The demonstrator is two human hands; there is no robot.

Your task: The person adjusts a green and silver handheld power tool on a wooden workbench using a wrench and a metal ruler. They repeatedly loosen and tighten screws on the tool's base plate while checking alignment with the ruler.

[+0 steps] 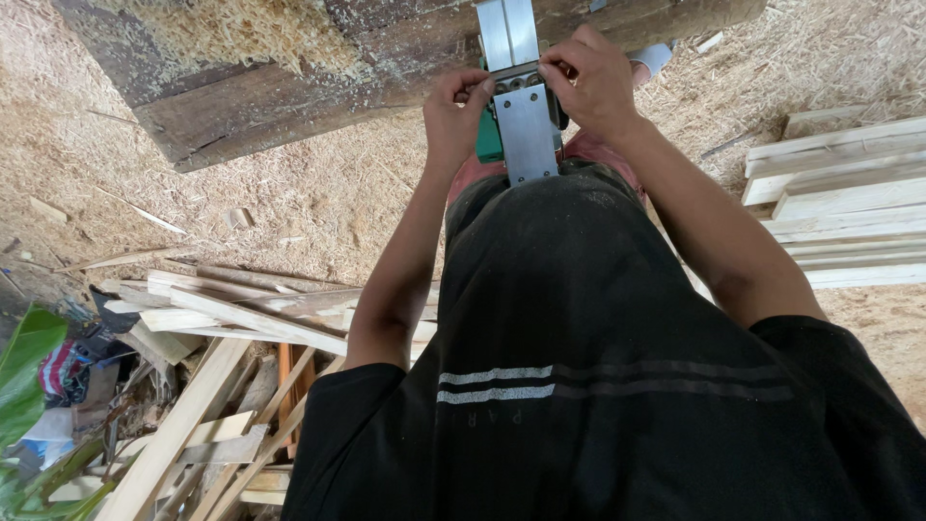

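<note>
Sawdust floor (318,193) — planer (526,135) half-hidden by fingers (569,72).

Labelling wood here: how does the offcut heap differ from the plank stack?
The offcut heap, lower left of frame, is a jumble of crossed strips of mixed length, some darker. The plank stack, at right, lies in parallel, even layers of uniformly pale boards. The heap sits beside green leaves and cloth; the stack rests on sawdust. Both are sawn, unfinished wood, away from both hands.
</note>
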